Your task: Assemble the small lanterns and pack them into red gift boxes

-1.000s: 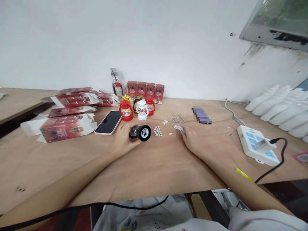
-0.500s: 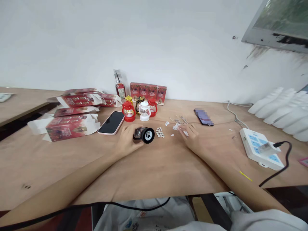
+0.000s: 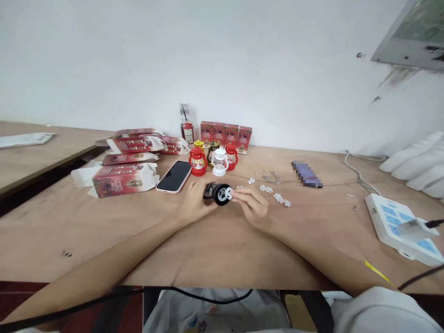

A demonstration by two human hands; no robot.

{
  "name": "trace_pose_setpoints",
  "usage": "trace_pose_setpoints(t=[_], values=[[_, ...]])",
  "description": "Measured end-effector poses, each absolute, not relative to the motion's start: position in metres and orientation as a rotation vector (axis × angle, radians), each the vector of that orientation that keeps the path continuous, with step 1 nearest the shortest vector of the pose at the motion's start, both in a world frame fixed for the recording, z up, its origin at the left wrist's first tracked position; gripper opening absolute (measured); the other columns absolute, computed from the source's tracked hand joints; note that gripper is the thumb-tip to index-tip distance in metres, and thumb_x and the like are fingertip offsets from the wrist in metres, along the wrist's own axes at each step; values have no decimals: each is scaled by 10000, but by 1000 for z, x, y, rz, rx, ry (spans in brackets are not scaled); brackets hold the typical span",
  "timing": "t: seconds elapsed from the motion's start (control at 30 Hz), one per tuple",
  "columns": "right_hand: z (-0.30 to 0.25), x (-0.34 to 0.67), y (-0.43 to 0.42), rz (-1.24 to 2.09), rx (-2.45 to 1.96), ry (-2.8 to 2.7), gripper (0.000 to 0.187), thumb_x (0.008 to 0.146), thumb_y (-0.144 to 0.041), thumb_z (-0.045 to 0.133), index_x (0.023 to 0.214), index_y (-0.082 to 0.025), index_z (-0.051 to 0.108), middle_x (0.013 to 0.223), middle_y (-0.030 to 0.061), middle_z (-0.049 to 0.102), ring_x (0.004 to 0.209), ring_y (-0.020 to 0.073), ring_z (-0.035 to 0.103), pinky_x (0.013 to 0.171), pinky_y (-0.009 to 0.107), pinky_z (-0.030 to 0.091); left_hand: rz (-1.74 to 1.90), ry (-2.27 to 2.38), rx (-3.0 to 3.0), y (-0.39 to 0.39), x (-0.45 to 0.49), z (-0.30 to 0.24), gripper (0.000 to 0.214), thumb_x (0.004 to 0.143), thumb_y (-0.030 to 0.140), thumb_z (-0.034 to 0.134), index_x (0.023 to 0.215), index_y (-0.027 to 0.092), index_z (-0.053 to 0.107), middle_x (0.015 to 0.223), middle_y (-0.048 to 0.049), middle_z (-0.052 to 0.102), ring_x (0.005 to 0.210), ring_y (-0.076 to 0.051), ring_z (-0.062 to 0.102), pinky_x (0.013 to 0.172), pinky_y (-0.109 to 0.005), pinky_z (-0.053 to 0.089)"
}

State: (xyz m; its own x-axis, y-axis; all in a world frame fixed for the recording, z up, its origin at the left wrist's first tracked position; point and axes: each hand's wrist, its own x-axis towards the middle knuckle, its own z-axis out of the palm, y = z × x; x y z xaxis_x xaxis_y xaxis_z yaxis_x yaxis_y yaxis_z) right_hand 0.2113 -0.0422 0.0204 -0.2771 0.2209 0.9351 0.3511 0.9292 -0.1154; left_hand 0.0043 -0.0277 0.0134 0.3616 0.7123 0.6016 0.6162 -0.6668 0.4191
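Note:
My left hand (image 3: 194, 202) is closed around a small black lantern (image 3: 214, 193), tipped on its side with its open round base turned to the right and towards me. Between the thumb and fingers of my right hand (image 3: 254, 206) is a small white plastic piece (image 3: 228, 193), held at the rim of that base. Whether it touches inside, I cannot tell. More white plastic pieces (image 3: 278, 198) lie to the right of my right hand. Behind that hand, mostly covered, are small white discs (image 3: 239, 187). Thin metal pieces (image 3: 271, 177) are scattered farther back.
Behind my hands stand a white lantern (image 3: 219, 169), red lanterns (image 3: 198, 169) and two darker or gold ones. Red printed boxes (image 3: 114, 180) and a phone (image 3: 174, 176) lie left. Upright boxes (image 3: 231, 135) line the wall. Another phone (image 3: 307, 174) and a power strip (image 3: 385, 219) are right.
My right hand has come left from the scattered white pieces to the lantern's base, bringing one piece. My left hand still holds the lantern. The camera view has shifted slightly.

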Motion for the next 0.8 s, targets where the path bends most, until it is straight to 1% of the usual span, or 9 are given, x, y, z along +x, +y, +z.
trace_pose_setpoints(t=[0.1,0.23,0.33,0.47,0.63,0.8], values=[[21,207,-40,-112,-362,-1866,273,898,-80,507,1093,-223,633,861,51,681,771,146,639,672,282,532,1201,1223,2492,-28,4,14,497,725,299,656,1167,196,452,1173,-104,621,1105,-281,583,935,-456,423],[12,207,-35,-177,-337,-1854,187,874,-120,573,1015,-229,631,786,31,681,710,146,627,633,289,517,1183,1225,2519,-27,3,13,500,723,299,657,1169,206,452,1171,-102,627,1109,-283,589,940,-460,424],[5,209,-33,-255,-313,-1901,179,842,-123,623,996,-214,610,788,38,684,722,153,623,637,298,517,1218,1177,2571,-27,4,9,497,726,308,676,1158,197,455,1161,-105,631,1102,-276,595,932,-442,432],[3,211,-32,-330,-298,-1968,151,836,-117,622,952,-205,585,766,36,668,717,153,606,630,293,503,1270,1121,2619,-27,4,6,498,720,323,702,1134,183,463,1132,-108,638,1071,-276,609,900,-419,441],[5,212,-32,-453,-334,-1964,124,835,-137,627,919,-212,575,750,20,668,693,146,582,624,287,469,1216,1129,2648,-27,3,7,474,735,341,689,1119,194,454,1134,-105,641,1068,-275,613,889,-421,426],[1,214,-34,-526,-420,-1982,88,856,-175,613,875,-258,596,780,-14,693,717,146,592,698,333,424,1165,1168,2652,-27,2,8,467,727,332,679,1111,209,444,1140,-107,642,1077,-274,609,897,-423,402]])
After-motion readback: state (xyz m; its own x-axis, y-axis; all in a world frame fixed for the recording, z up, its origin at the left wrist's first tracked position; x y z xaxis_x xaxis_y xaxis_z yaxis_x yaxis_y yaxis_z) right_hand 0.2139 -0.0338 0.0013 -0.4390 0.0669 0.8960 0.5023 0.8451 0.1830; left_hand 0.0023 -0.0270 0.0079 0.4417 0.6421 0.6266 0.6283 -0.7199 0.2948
